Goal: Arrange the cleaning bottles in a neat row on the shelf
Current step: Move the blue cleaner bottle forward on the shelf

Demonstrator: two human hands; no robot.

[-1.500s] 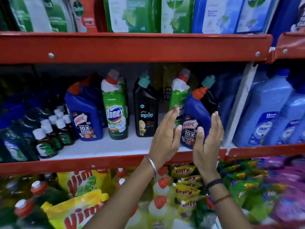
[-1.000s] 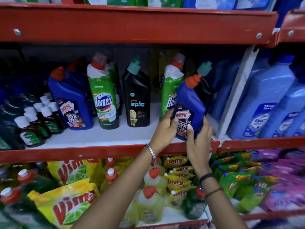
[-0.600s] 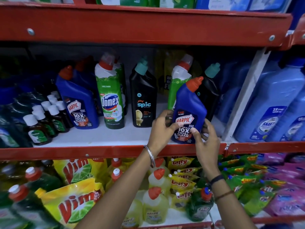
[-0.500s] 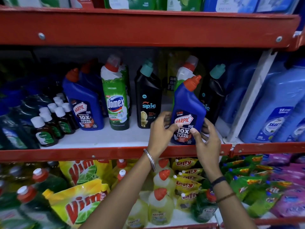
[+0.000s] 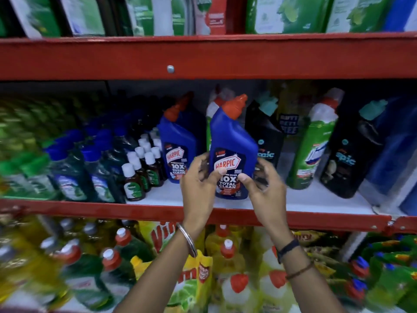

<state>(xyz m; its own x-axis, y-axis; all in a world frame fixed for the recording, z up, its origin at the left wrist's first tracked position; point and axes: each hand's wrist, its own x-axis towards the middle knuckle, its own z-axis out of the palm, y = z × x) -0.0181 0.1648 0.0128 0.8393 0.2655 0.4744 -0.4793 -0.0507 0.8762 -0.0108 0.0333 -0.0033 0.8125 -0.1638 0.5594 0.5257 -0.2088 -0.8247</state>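
Both hands, left hand (image 5: pixel 198 184) and right hand (image 5: pixel 262 188), clasp the upright blue bottle (image 5: pixel 232 150) low down; its twin (image 5: pixel 178 150) stands just left on the shelf (image 5: pixel 316 201); both hands equally near.

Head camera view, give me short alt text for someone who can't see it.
Two bare hands, left hand and right hand, grip an upright blue plastic Harpic bottle with an orange cap on a white shelf with a red front edge, amid other cleaning bottles.

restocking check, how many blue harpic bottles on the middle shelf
2: one held Harpic bottle at the shelf front between both hands, one Harpic bottle standing left of it. More may hide behind.
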